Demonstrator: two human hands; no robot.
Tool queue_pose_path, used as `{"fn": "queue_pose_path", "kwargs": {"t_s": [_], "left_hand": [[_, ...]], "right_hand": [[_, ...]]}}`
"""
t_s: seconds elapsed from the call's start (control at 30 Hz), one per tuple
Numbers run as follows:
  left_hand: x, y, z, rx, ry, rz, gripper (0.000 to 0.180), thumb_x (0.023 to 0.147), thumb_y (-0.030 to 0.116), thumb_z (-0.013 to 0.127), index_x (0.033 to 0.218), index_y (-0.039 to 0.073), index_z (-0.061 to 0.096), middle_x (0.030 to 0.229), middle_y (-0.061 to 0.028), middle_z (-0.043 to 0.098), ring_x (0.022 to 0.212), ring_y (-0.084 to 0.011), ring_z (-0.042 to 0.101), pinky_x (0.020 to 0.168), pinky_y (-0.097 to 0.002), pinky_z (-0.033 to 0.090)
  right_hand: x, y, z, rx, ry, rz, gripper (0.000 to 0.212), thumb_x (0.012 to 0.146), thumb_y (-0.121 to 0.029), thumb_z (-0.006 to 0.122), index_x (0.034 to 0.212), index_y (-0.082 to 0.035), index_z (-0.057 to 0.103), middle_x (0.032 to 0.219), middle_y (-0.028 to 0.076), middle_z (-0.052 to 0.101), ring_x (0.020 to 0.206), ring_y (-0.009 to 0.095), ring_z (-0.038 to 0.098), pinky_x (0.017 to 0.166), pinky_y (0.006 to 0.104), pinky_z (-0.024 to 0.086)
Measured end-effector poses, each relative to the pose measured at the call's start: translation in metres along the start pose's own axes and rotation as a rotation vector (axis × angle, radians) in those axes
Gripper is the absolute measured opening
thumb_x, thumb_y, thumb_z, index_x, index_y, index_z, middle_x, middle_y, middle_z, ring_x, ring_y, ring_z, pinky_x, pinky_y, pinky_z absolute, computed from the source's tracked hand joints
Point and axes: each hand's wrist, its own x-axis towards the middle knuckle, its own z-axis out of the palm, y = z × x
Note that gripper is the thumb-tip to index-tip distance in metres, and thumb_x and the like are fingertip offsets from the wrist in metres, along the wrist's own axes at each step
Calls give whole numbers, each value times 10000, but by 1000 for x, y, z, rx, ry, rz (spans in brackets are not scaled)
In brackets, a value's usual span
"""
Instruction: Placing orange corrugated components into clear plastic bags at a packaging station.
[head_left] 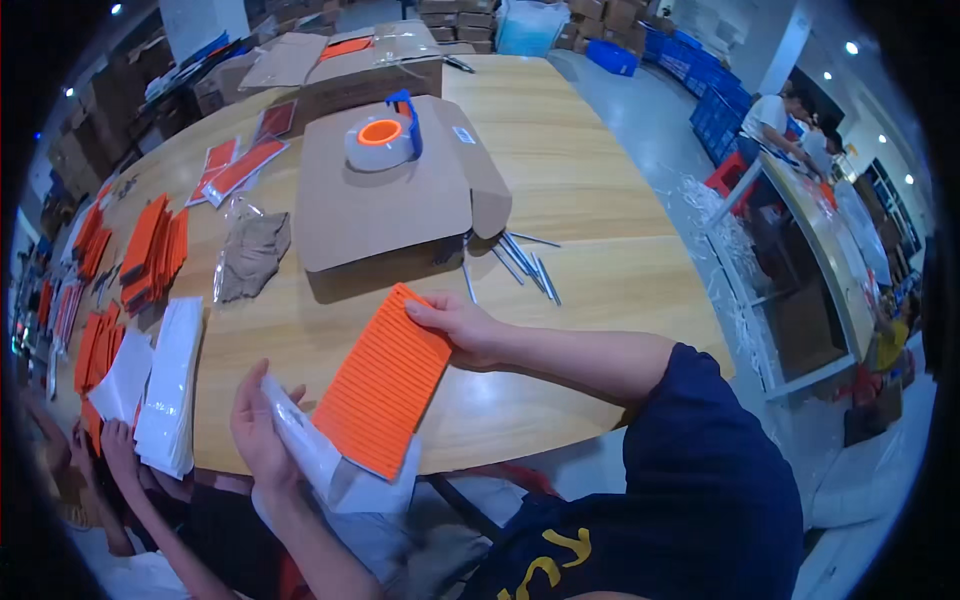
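Gripping an orange ribbed sheet [385, 385] near its upper corner with the right hand [465, 328], pressing the thumb on its face. Clasping a plastic bag [375, 493] in the left hand [264, 437], between thumb and fingers. Holding the sheet aslant over the near edge of the tabletop [610, 300], with its lower end overlapping the bag; cannot tell whether inside it. Facing a cardboard box [390, 215] topped by a tape dispenser [362, 153], with metal rods [516, 254] by its near right corner and a bagged brown item [255, 258] to its left

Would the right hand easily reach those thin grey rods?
Probably yes: only bare tabletop lies between the right hand and the grey rods, though it must probably release the orange ribbed sheet first.
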Motion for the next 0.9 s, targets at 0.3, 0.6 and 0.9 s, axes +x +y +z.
{"fn": "queue_pose_path", "kwargs": {"t_s": [0.3, 0.6, 0.9], "left_hand": [[9, -1, -40, -1293, -562, -13, 436, 1092, 277, 537, 1455, 37, 505, 1238, -141, 621, 1043, -193, 658, 976, -363, 540], [16, -21, -31, 163, 70, 54, 325, 1001, 69, 590, 1302, -6, 495, 1071, -130, 653, 924, -156, 615, 796, -237, 499], [-1, -42, 10, 35, -136, 18, 622, 909, -46, 683, 1390, 51, 301, 1008, -168, 633, 816, -207, 665, 683, -249, 557]], "right_hand": [[0, -5, -1, 248, 135, 3, 340, 1079, -250, 549, 1273, 27, 581, 1199, 129, 675, 991, 151, 673, 857, 269, 569], [19, -5, -7, 222, 255, -315, 292, 1046, -227, 599, 1252, -21, 599, 1215, 115, 666, 1067, 156, 644, 940, 295, 537], [7, -51, -2, -256, 233, -662, 293, 1063, -269, 594, 1164, 6, 611, 1038, 87, 671, 852, 128, 642, 744, 264, 541]]}}
